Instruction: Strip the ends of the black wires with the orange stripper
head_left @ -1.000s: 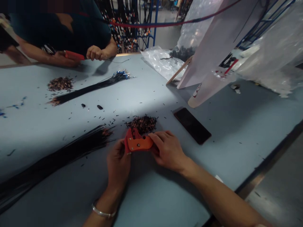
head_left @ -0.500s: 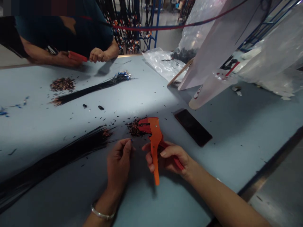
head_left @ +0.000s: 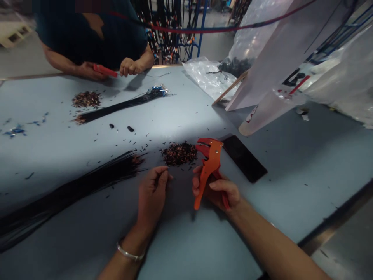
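Orange tool point(head_left: 215, 155) (in right hand point(head_left: 226, 189))

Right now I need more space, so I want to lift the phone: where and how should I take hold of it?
Probably best by the long edges of the phone, at its lower-right end, coming from picture right. It lies flat, and its far end sits near the cup and, in this view, the pliers in the right hand.
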A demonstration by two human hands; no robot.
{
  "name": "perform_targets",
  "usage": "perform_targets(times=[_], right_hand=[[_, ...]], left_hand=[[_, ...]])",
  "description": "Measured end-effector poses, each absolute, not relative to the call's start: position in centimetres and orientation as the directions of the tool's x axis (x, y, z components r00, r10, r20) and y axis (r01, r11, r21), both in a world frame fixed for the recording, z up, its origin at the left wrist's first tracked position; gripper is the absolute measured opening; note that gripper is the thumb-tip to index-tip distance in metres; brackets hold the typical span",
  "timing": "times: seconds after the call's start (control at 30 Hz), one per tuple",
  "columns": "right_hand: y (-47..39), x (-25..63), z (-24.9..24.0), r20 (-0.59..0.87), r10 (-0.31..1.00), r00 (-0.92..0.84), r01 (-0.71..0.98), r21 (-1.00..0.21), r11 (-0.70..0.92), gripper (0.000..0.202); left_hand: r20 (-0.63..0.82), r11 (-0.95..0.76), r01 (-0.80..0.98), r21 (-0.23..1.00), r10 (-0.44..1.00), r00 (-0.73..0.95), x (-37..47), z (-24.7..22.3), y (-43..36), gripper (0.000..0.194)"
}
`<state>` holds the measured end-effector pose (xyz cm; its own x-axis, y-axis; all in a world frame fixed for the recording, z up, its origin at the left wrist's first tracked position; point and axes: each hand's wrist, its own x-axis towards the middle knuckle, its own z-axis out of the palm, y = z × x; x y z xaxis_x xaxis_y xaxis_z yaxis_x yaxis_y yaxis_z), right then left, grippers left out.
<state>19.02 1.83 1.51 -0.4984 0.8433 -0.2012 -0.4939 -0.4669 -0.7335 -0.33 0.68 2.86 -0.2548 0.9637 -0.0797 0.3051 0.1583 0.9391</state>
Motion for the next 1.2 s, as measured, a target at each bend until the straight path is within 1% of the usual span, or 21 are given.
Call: perform_targets(times=[0.17, 0.4, 0.6, 0.77, 0.93, 1.07, 1.2], right_hand=[[2.3, 18.8, 1.5, -0.248, 0.883, -0.398, -0.472, -0.77, -0.429, 0.044], [3.0, 18.5, 1.5, -0.226, 0.869, -0.44, -0.522, -0.723, -0.453, 0.04], [3.4, 18.4, 1.3, -0.24, 0.89, -0.388, -0.523, -0.738, -0.427, 0.037], [3.9, 18.4, 1.1, -0.231, 0.883, -0.408, -0.522, -0.735, -0.433, 0.038], [4.2, 18.4, 1.0, -0.208, 0.88, -0.427, -0.537, -0.725, -0.432, 0.037], [4.5, 18.3, 0.6, -0.178, 0.881, -0.439, -0.568, -0.705, -0.425, 0.035], [4.7, 18.3, 0.3, -0.146, 0.878, -0.456, -0.567, -0.713, -0.413, 0.033]], left_hand=[[-0.084, 0.153, 0.287, 0.946, 0.968, -0.238, -0.1, 2.6, 0.9, 0.021], [-0.069, 0.133, 0.297, 0.946, 0.974, -0.216, 0.0, 2.5, 1.0, 0.02], [-0.011, 0.071, 0.36, 0.93, 0.986, -0.166, 0.2, 2.2, 1.0, 0.019], [0.047, 0.039, 0.374, 0.926, 0.975, -0.217, 0.4, 2.3, 1.3, 0.016], [0.053, 0.033, 0.309, 0.95, 0.962, -0.267, 0.7, 2.0, 1.6, 0.017], [0.115, -0.019, 0.341, 0.94, 0.957, -0.265, 0.6, 1.5, 1.7, 0.014], [0.216, -0.081, 0.437, 0.896, 0.939, -0.269, 0.5, 0.9, 2.1, 0.011]])
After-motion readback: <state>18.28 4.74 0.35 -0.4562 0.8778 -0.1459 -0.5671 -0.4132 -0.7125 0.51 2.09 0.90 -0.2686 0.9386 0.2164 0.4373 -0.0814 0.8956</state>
